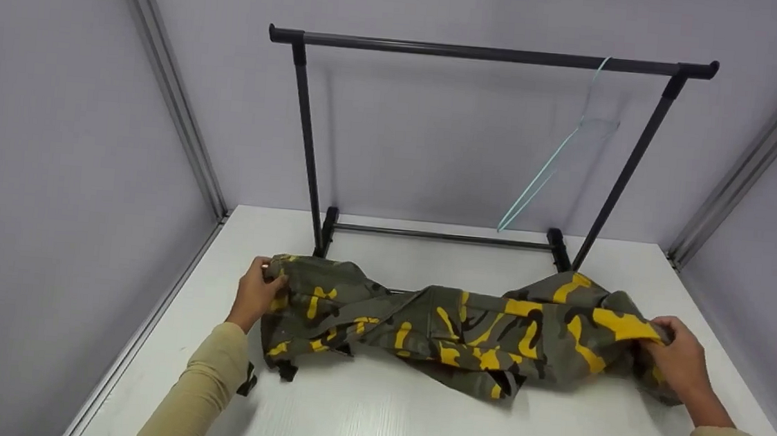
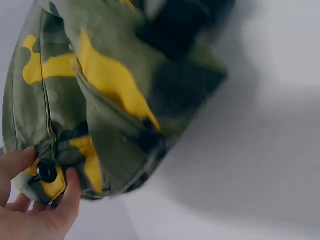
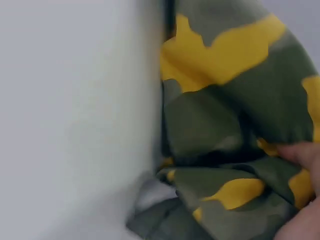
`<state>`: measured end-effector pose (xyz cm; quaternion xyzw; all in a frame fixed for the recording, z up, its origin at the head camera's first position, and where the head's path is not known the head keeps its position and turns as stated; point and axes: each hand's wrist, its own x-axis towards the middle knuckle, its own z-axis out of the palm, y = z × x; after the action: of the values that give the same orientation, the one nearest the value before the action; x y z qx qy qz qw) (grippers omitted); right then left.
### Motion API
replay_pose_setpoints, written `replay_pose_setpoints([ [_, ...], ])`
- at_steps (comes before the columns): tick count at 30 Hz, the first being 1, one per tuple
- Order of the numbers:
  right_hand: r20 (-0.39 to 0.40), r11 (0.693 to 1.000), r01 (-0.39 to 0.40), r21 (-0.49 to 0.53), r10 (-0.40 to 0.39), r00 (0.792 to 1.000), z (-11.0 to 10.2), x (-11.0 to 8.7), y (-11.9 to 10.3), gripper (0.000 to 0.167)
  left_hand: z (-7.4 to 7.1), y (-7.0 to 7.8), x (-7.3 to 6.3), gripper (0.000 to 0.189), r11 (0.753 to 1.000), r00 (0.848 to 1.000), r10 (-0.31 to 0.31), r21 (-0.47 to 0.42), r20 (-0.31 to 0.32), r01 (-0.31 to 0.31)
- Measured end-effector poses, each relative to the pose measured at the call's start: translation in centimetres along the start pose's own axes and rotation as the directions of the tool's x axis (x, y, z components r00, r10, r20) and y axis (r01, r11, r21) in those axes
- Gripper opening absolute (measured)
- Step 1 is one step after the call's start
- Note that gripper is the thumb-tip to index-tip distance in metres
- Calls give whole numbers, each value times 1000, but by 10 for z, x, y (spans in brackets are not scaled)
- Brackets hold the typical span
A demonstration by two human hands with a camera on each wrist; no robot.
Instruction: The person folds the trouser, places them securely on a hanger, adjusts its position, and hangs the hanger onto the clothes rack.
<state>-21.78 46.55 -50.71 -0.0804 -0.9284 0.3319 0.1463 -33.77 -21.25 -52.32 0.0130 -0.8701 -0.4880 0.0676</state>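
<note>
A camouflage garment (image 1: 435, 326) in grey-green, yellow and black stretches sideways between my two hands, bunched and creased; whether it is trousers or a jacket I cannot tell. My left hand (image 1: 257, 296) grips its left end. In the left wrist view, thumb and fingers pinch the cloth around a dark round button (image 2: 47, 170). At the opposite end my right hand (image 1: 682, 359) holds the fabric, thumb on top. Folds of the garment (image 3: 235, 115) hide most of those fingers in the right wrist view.
Behind the garment stands a black clothes rack (image 1: 443, 50) with a lower bar. A thin light-green hanger (image 1: 545, 168) hangs from its right side, seen nearly edge-on. The white table (image 1: 373, 418) is bounded by grey panels (image 1: 75, 152) at the sides and back.
</note>
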Motion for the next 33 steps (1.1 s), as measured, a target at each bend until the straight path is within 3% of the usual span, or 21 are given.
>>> replay_pose_setpoints([
  [3, 102, 995, 85, -43, -80, 992, -2, -5, 1, 39, 2, -11, -11, 48, 993, 999, 33, 113, -39, -28],
  [5, 131, 986, 143, -81, -131, 983, -6, -7, -3, 43, 6, -9, -22, 45, 978, 993, 95, 192, -66, -81],
  [7, 141, 974, 197, -114, -180, 973, -8, -9, -10, 45, 12, -1, -36, 37, 967, 989, 146, 217, -37, -135],
  [10, 140, 954, 256, -155, -235, 962, -7, -13, -22, 45, 25, 12, -55, 35, 964, 973, 191, 161, 133, -211],
  [13, 170, 939, 287, -190, -256, 952, -1, -14, -33, 47, 41, 18, -71, 52, 961, 922, 186, 130, 339, -242],
  [15, 195, 930, 295, -218, -255, 947, 4, -14, -37, 51, 50, 18, -78, 66, 949, 892, 167, 176, 420, -261],
  [17, 227, 926, 295, -236, -242, 943, 7, -15, -40, 52, 58, 15, -84, 72, 932, 879, 149, 232, 453, -277],
  [21, 285, 924, 308, -226, -239, 928, 13, -21, -39, 42, 68, 11, -91, 74, 867, 892, 124, 390, 434, -310],
  [25, 367, 942, 309, -130, -244, 898, 19, -32, -32, 26, 68, 10, -97, 70, 792, 908, 118, 514, 401, -330],
  [29, 424, 957, 284, -63, -232, 876, 18, -42, -22, 22, 57, 8, -97, 50, 777, 923, 155, 534, 353, -335],
  [33, 429, 959, 282, -12, -250, 868, 10, -50, -15, 24, 36, 2, -96, 34, 809, 942, 200, 497, 270, -314],
])
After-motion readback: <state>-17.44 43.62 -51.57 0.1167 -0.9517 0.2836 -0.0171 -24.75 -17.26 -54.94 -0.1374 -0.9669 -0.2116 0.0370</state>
